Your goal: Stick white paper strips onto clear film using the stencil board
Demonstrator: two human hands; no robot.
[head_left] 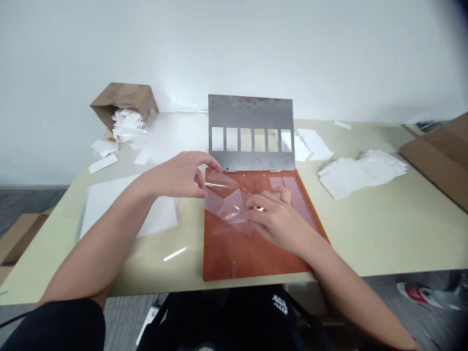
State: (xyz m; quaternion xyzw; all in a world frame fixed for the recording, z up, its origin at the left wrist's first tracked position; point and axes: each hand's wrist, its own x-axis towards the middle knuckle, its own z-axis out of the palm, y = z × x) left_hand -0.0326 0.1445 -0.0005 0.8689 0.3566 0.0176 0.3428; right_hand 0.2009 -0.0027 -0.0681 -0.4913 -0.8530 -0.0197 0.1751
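Note:
My left hand [183,174] pinches the upper left end of a clear plastic sleeve [228,204] just above an orange-brown base plate [234,253]. My right hand [278,214] grips the sleeve's lower right end, fingers curled over it and resting on the plate. A grey metal lid [251,113] with a row of several rectangular windows stands upright, hinged at the plate's far edge.
The cream table [383,234] carries a clear film sheet over white paper [109,204] at left, a tipped cardboard box [126,100] spilling white packets, and a stack of white packets [361,173] at right. Cardboard [444,151] lies at far right.

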